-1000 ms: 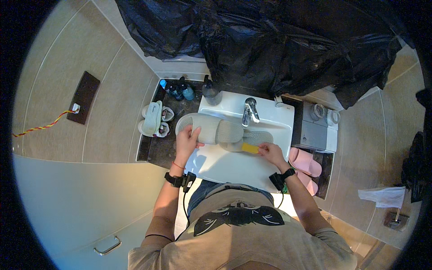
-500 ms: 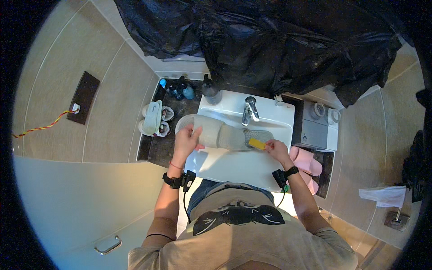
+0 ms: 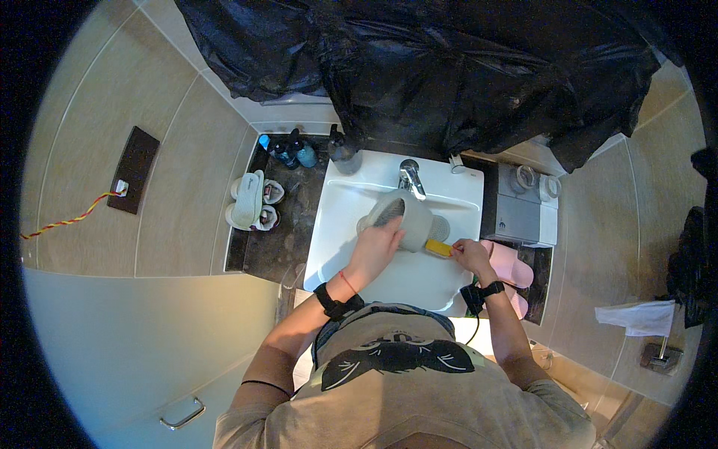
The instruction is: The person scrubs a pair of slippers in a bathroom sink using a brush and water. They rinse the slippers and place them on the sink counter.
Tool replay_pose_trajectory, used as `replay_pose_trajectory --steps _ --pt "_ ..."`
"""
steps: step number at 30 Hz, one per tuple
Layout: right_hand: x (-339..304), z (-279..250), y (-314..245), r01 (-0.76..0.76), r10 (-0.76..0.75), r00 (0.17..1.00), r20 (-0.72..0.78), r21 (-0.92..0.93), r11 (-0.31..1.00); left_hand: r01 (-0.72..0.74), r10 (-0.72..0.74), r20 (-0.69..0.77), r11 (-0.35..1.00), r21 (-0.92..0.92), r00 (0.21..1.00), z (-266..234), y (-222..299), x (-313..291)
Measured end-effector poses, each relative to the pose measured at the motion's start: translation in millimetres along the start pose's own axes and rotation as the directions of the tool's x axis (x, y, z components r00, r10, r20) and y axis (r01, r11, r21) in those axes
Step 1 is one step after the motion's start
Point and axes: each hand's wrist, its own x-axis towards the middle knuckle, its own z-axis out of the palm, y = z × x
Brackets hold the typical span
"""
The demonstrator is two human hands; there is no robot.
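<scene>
A pale grey slipper (image 3: 416,224) is over the white sink (image 3: 344,258), tilted, below the tap (image 3: 410,178). My left hand (image 3: 380,247) grips its near left side, with the fingers partly hidden against it. More grey slipper material (image 3: 441,228) shows behind it on the right, and I cannot tell whether it belongs to a second slipper. My right hand (image 3: 470,257) pinches a small yellow brush (image 3: 438,248) by its right end. The brush lies close to the slipper's lower right edge; whether they touch is unclear.
Pink slippers (image 3: 507,266) rest on the dark counter to the right, near a grey box (image 3: 516,217). Left of the sink are a pair of pale shoes (image 3: 248,200) and blue bottles (image 3: 303,153). A dark pump bottle (image 3: 344,153) stands at the sink's back left corner.
My left hand has moved right, bringing the slipper from the sink's left edge to beneath the tap and turning it. My right hand and the brush have shifted slightly right and down.
</scene>
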Motion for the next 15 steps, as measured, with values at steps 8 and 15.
replay_pose_trajectory --steps 8,15 --pt "1 5 2 -0.008 0.008 1.0 0.013 0.033 0.999 0.157 -0.143 0.078 0.961 -0.226 0.987 -4 -7 -9" --pt "1 2 1 0.012 -0.011 1.0 -0.016 0.031 0.999 0.24 -0.22 0.096 0.898 -0.368 0.971 29 -73 -33"
